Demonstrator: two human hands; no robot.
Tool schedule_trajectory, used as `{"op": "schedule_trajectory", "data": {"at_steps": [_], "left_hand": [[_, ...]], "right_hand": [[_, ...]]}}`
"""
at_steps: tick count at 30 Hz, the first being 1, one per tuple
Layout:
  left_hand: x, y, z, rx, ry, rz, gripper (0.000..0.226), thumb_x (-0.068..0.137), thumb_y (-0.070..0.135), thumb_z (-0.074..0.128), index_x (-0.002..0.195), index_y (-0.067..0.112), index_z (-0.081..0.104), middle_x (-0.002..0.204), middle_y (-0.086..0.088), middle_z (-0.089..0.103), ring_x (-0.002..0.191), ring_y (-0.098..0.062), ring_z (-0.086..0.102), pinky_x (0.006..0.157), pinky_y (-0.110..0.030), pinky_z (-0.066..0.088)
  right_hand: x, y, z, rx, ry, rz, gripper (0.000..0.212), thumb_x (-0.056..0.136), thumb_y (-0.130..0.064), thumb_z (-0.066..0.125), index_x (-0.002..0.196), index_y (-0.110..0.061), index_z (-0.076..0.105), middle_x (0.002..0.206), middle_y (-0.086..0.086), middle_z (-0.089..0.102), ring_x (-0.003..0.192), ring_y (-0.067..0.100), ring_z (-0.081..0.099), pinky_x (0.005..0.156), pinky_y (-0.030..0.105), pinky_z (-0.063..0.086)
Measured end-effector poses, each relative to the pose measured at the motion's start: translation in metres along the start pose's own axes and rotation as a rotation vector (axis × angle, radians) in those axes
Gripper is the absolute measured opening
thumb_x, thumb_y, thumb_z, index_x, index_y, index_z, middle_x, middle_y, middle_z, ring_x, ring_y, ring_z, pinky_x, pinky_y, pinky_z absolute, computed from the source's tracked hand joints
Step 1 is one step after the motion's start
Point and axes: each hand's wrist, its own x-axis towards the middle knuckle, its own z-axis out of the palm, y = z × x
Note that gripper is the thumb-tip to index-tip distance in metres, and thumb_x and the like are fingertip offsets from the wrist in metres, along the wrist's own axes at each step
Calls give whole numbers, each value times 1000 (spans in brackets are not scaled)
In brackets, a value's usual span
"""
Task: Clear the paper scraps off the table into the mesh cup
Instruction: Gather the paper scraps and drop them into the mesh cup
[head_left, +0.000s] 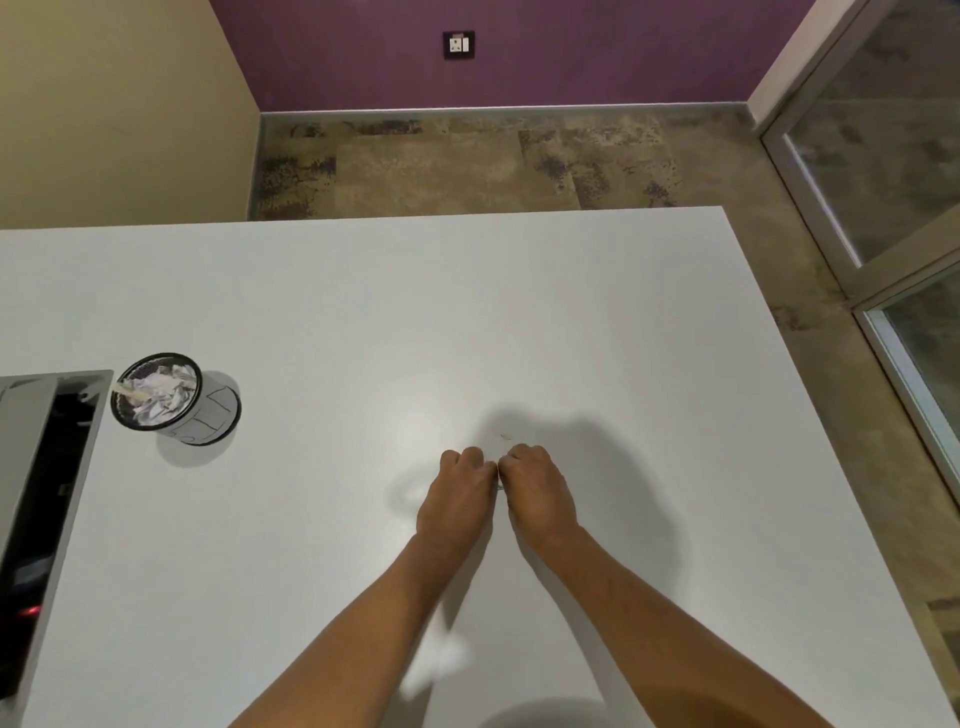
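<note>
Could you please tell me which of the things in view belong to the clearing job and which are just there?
Belongs to the job:
- mesh cup, with crumpled paper scraps inside
- left hand and right hand, fingers curled, knuckles meeting over the table; anything held is hidden

Just there:
- open cable hatch beside the cup
- wall socket

I stand at a wide white table (519, 312), its glossy top catching soft glare from light overhead. At its left edge a grey-framed cable hatch (47, 467) opens onto a dark recess. Beyond the far edge lies a mottled brown stone floor (467, 166). Ahead of me a purple wall (571, 52) carries a dark socket plate (458, 44); a cream wall (114, 104) meets it on the left. On my right stands a white-framed glass door (883, 156).
</note>
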Motion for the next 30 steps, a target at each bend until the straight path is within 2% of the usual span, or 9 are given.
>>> {"op": "schedule_trajectory", "data": {"at_steps": [7,9,11,14,17,20,22,24,30], "left_hand": [[8,-4,6,-64,50,-11,20,94,4,46,85,8,63,91,-2,56,87,-18,45,64,-27,38],[10,-7,2,-151,61,-51,17,87,2,51,82,6,67,87,-3,62,83,-19,53,66,-31,46],[13,-11,-6,-267,72,-131,24,80,-4,51,83,8,72,84,-2,69,78,-17,61,69,-30,52],[3,-19,-19,-574,144,-306,28,78,-5,54,71,14,74,69,4,72,58,-8,64,52,-14,47],[-13,-27,-35,-806,230,-494,23,80,3,64,73,22,75,71,7,73,66,-12,69,58,-20,53],[-28,-35,-53,-927,310,-576,19,81,5,71,77,23,75,74,8,73,62,-3,67,53,-8,46],[-41,-41,-67,-1028,361,-595,19,80,2,73,76,21,75,74,6,74,58,-3,68,52,-8,47],[-55,-50,-83,-1094,400,-602,22,79,1,73,74,22,74,77,4,75,68,-11,71,64,-19,55],[-87,-86,-125,-1161,547,-600,25,77,2,74,72,26,75,75,6,76,73,-11,71,75,-28,56]], "right_hand": [[-3,-6,-11,48,0,37,29,70,13,42,63,-15,38,72,-1,43,70,14,36,58,24,23],[-2,-7,-11,133,25,121,27,70,15,43,57,-9,43,64,4,46,63,19,39,53,29,25],[-1,-5,-11,322,71,236,22,77,10,52,62,-3,61,65,10,62,62,25,55,55,36,42],[-10,-8,-19,672,102,430,14,78,-11,65,73,-18,75,70,-7,72,68,11,67,66,29,56],[-18,-16,-27,992,76,568,8,70,-21,71,74,-25,77,70,-8,72,70,17,69,72,33,56],[-24,-35,-36,1364,40,519,8,71,-1,71,69,-7,74,62,3,62,61,23,55,60,31,48],[-29,-51,-43,1468,40,471,12,75,11,69,73,0,74,68,8,65,66,22,58,67,32,53],[-33,-69,-49,1498,23,471,14,77,9,71,79,-4,76,78,8,73,74,19,67,79,32,56],[-36,-130,-59,1636,-17,457,17,78,8,72,91,-2,74,88,9,75,82,16,72,80,23,57]]}}
